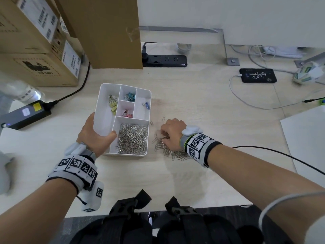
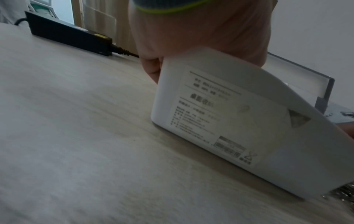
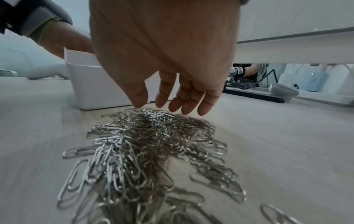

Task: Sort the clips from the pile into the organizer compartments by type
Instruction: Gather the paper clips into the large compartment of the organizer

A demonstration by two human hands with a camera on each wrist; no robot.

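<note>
A white organizer point(image 1: 142, 110) sits mid-table. My left hand point(image 1: 98, 132) grips its near left corner, thumb over the wall. In the left wrist view the organizer point(image 2: 220, 113) is tipped, its labelled underside showing below my left hand point(image 2: 191, 30). Silver paper clips point(image 1: 132, 140) fill its near compartment. Yellow binder clips point(image 1: 113, 105), teal ones point(image 1: 130, 96), pink ones point(image 1: 127, 113) and a blue one point(image 1: 146, 104) lie in separate compartments. To its right, my right hand point(image 1: 171, 131) hovers over the paper clip pile point(image 1: 168, 150). Its straight fingers point(image 3: 168, 104) touch the pile point(image 3: 149, 144).
Cardboard boxes point(image 1: 35, 50) stand at the back left, with a black power adapter point(image 1: 26, 113) in front of them. A power strip point(image 1: 165, 60), a charging phone point(image 1: 257, 75) and cables lie at the back. A white board point(image 1: 307, 138) lies at the right. Stray paper clips point(image 1: 163, 118) lie near the organizer.
</note>
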